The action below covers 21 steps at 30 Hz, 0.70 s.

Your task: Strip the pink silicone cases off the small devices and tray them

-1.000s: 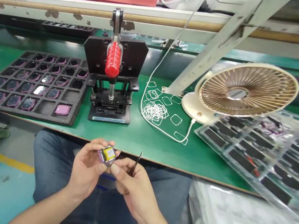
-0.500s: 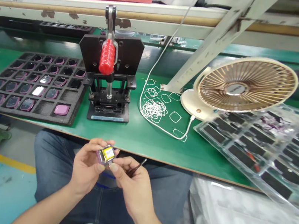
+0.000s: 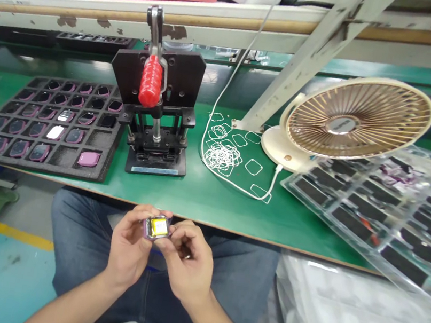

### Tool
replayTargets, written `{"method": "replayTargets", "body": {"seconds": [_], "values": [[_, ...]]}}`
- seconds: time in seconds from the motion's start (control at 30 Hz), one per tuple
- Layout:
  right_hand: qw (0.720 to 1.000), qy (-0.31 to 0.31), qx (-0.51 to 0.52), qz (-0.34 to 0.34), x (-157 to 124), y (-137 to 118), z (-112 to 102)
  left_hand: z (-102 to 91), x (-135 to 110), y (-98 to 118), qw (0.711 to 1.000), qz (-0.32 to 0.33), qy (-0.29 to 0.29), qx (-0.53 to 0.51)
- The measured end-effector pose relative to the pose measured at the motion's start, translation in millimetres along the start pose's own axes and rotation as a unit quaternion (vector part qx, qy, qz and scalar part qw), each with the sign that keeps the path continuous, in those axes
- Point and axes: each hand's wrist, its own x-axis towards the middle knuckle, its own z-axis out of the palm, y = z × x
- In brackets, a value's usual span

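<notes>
Over my lap, just in front of the bench edge, a purple smartwatch case [image 3: 159,227] lies open side up, showing a yellow-edged battery with a white label. My left hand [image 3: 130,246] grips its left side between thumb and fingers. With thumb and fingertips, my right hand [image 3: 189,260] closes on the right edge. A small metallic glint shows among the curled right fingers, where tweezers were visible half a second ago; most of them is hidden now.
A black hand press [image 3: 157,142] with a red handle stands ahead. To its left lies a foam tray [image 3: 99,140] of purple watch cases. Thin white gaskets [image 3: 223,157], a cable and a beige fan [image 3: 342,125] are right of it. Clear plastic trays [image 3: 353,241] overhang the right edge.
The watch case has turned flatter and come slightly right, and both hands have shifted with it. The tweezers' tip that stuck out of my right hand no longer shows.
</notes>
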Motion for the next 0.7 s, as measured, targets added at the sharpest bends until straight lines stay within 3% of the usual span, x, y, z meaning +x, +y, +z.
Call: {"method": "replayTargets", "body": {"seconds": [0.13, 0.3, 0.5, 0.7], "values": [[1.0, -0.014, -0.003, 0.006, -5.6, -2.7, -2.1, -5.4, 1.5, -3.8, 0.999, -0.045, -0.021, -0.011], [0.985, -0.125, -0.013, 0.12, 8.7, -19.8, -23.4, -15.3, 5.2, -6.7, 0.994, -0.067, -0.069, -0.041], [0.947, -0.239, 0.02, 0.213, 21.7, -27.0, -43.6, -16.3, 4.7, -5.4, 0.991, -0.066, -0.111, 0.017], [0.924, -0.238, 0.108, 0.277, 8.4, -24.2, -39.2, -14.5, 3.3, -5.4, 0.986, -0.065, -0.152, 0.029]]}}
